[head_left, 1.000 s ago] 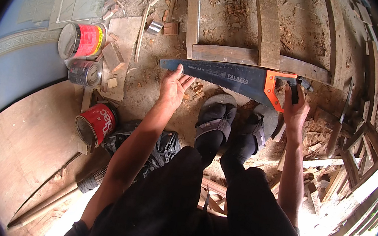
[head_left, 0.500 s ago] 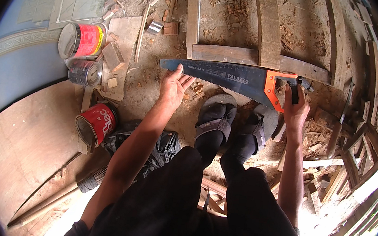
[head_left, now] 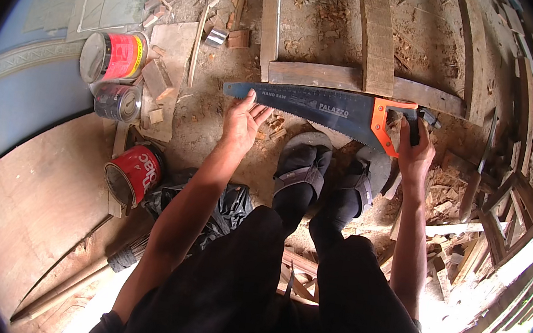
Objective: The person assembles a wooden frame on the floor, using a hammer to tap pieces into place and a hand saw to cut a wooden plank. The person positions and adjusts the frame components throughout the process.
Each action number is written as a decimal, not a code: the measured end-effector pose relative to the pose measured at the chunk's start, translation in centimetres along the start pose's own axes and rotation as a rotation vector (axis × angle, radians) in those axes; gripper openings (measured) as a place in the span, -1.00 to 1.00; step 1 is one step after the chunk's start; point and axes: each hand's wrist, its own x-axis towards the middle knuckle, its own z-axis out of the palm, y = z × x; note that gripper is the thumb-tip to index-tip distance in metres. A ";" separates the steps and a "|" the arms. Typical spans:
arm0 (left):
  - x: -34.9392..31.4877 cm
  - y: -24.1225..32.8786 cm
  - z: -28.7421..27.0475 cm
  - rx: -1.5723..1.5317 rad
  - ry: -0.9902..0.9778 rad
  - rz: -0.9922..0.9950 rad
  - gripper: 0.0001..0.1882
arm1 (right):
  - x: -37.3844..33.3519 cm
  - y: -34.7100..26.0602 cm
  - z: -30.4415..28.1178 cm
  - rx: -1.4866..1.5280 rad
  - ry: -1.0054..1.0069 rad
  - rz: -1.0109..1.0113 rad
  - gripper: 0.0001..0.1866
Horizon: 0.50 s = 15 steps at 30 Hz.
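Two hands are holding one saw (head_left: 332, 102), and it is lying across the space between them with one flat side facing up. The left hand (head_left: 242, 126) is pinching the thin end of the dark blade (head_left: 296, 99), its thumb pressing on top and some fingers poking out past the edge. The right hand (head_left: 417, 152) is wrapping around the black part of the orange and black handle (head_left: 381, 122). The hands are sitting well apart.

The saw is looking fairly light, but the handle end is probably weighing more. The blade is looking stiff but thin, so it may be bending a little under a sideways push. The flat side is likely feeling slippery. The teeth (head_left: 316, 124) are facing the sandals (head_left: 294, 177), so fingers are safer on the flat side. The handle is looking best for a strong hold.

Between the hands, just past the blade, a board (head_left: 318, 76) is lying. A red can (head_left: 139, 176) is sitting left of the left hand
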 end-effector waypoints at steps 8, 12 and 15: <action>-0.2 -0.4 0.2 0.017 -0.025 -0.012 -0.79 | 0.1 0.3 -0.4 0.039 0.023 0.050 -0.56; -0.1 -0.6 0.4 0.014 -0.007 -0.014 -0.79 | 0.3 0.7 -0.7 0.042 0.038 -0.005 -0.63; -0.1 -0.5 0.4 0.017 0.013 -0.018 -0.77 | 0.2 1.6 -0.1 0.031 0.062 -0.049 -0.62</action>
